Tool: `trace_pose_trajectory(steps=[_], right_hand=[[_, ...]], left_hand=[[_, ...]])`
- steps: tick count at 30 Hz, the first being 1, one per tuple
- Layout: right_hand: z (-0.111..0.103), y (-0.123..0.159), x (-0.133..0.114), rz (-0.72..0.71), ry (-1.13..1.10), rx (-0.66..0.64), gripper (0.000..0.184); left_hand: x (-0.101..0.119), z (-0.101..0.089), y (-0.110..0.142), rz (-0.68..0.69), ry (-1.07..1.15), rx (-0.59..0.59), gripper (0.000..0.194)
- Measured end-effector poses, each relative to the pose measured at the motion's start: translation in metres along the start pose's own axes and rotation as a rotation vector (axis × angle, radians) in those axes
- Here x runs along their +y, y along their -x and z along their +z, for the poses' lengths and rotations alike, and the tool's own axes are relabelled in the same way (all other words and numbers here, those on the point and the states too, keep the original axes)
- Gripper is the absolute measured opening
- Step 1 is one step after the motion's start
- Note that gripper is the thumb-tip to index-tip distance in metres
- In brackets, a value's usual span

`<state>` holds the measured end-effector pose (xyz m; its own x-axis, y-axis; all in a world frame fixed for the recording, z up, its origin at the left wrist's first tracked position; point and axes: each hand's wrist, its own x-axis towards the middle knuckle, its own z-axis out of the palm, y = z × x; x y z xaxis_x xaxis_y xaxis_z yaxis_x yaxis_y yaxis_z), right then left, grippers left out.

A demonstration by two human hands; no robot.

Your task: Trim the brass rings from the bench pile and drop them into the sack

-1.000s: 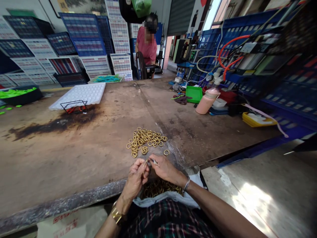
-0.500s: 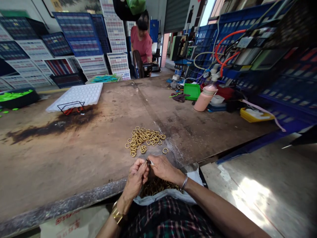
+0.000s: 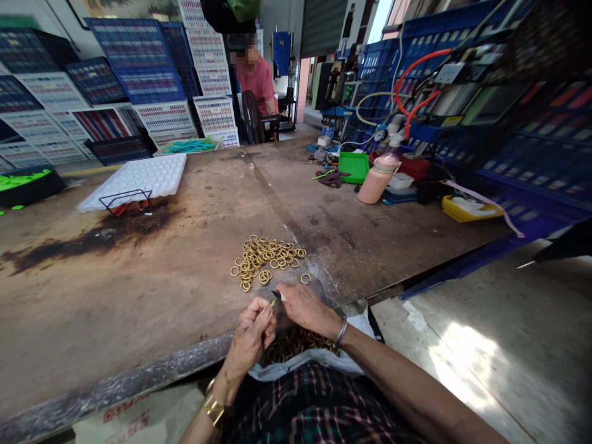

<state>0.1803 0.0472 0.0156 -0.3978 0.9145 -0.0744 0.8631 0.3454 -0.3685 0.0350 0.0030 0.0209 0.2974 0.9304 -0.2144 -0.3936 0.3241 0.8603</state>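
My left hand [image 3: 252, 333] is closed, thumb and finger pinching a brass-coloured ring [image 3: 272, 303] seen edge-on. Just right of it, my right hand [image 3: 305, 307] is closed around a small knife-like blade [image 3: 277, 295], whose dark tip points at the ring; its handle is hidden in the fingers. Beyond both hands a pile of similar rings [image 3: 268, 251] lies on the wooden table [image 3: 185, 296]. One loose ring [image 3: 306, 279] sits apart, nearer my right hand. Below the hands, at my lap, an open white bag [image 3: 308, 357] holds many more rings.
A white moulded tray [image 3: 139, 176] with a black wire rack [image 3: 126, 200] stands at left. On the right are a pink bottle [image 3: 377, 182], a green tray [image 3: 354, 168] and a yellow tray [image 3: 469, 209]. Stacked crates [image 3: 152, 68] and a person [image 3: 259, 80] are behind the table.
The blade has shifted against the ring and now sits a little above it, slightly apart from my left fingertips. The view has turned slightly right. The person behind has leaned left.
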Motion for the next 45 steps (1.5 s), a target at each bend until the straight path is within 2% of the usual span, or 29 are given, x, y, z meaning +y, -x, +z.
trace_pose_trajectory(steps=[3, 6, 9, 14, 18, 21, 23, 27, 31, 36, 42, 45], right_hand=[[-0.004, 0.000, 0.019, 0.101, 0.032, 0.042, 0.028], [-0.008, 0.002, 0.041, 0.196, 0.030, 0.131, 0.026], [-0.009, 0.006, 0.054, 0.269, 0.043, 0.181, 0.024], [-0.003, 0.007, 0.058, 0.285, 0.075, 0.130, 0.025], [-0.003, 0.004, 0.058, 0.297, 0.040, 0.130, 0.023], [-0.003, 0.003, 0.054, 0.279, -0.046, 0.124, 0.021], [-0.001, 0.002, 0.045, 0.217, -0.162, 0.141, 0.015], [0.003, 0.001, 0.018, 0.051, -0.439, 0.191, 0.008], [0.004, 0.001, -0.004, -0.028, -0.547, 0.184, 0.006], [0.000, -0.001, -0.011, -0.001, -0.599, 0.147, 0.006], [-0.003, -0.002, -0.013, 0.035, -0.637, 0.126, 0.011], [-0.001, -0.003, -0.014, 0.052, -0.658, 0.123, 0.011]], left_hand=[[0.011, 0.008, 0.004, -0.059, 0.129, -0.021, 0.032], [0.013, 0.007, 0.000, -0.082, 0.251, 0.040, 0.032], [0.006, 0.000, -0.008, -0.105, 0.301, 0.112, 0.030], [-0.004, -0.009, -0.012, -0.166, 0.357, 0.110, 0.026], [-0.003, -0.009, -0.013, -0.226, 0.452, 0.089, 0.033], [-0.005, -0.008, -0.015, -0.268, 0.513, 0.132, 0.027], [-0.007, -0.006, -0.016, -0.258, 0.507, 0.174, 0.029], [-0.012, -0.005, -0.016, -0.138, 0.336, 0.235, 0.029], [-0.012, -0.006, -0.014, -0.070, 0.217, 0.267, 0.031], [-0.014, -0.006, -0.013, -0.069, 0.132, 0.227, 0.031], [-0.015, -0.006, -0.010, 0.019, -0.221, 0.261, 0.031], [-0.013, -0.005, -0.008, -0.059, -0.094, 0.182, 0.029]])
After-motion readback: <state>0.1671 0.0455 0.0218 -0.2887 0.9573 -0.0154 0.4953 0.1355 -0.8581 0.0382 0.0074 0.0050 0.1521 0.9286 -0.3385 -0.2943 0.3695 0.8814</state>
